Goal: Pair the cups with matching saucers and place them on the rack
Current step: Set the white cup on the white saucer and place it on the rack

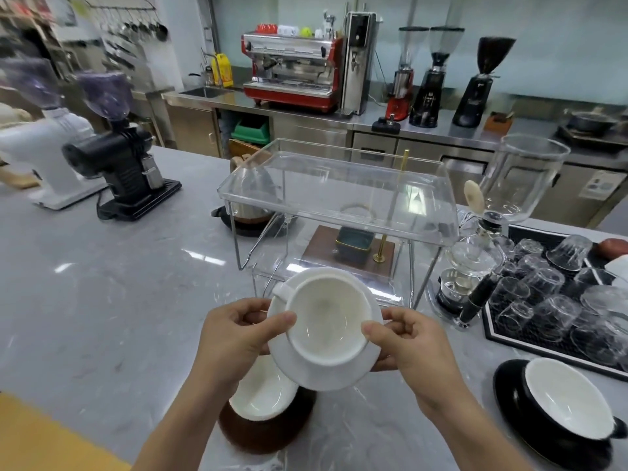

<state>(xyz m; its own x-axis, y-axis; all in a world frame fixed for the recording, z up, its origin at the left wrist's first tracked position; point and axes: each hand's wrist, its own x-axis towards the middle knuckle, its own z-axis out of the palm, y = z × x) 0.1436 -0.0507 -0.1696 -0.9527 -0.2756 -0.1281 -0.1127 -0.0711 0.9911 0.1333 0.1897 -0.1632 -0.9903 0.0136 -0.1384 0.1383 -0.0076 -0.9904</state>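
Observation:
A white cup sits on a white saucer, held above the counter in front of the clear two-tier rack. My left hand grips the saucer's left rim, thumb on top. My right hand grips its right rim the same way. Under the held pair, a brown cup with a white inside rests on a brown saucer. At the lower right a black cup with a white inside stands on a black saucer. Both rack shelves hold no cups.
A black mat with several upturned glasses lies to the right. A glass siphon brewer stands beside the rack. Behind the rack sit a wooden drip stand and a kettle. A black grinder and a white one stand far left.

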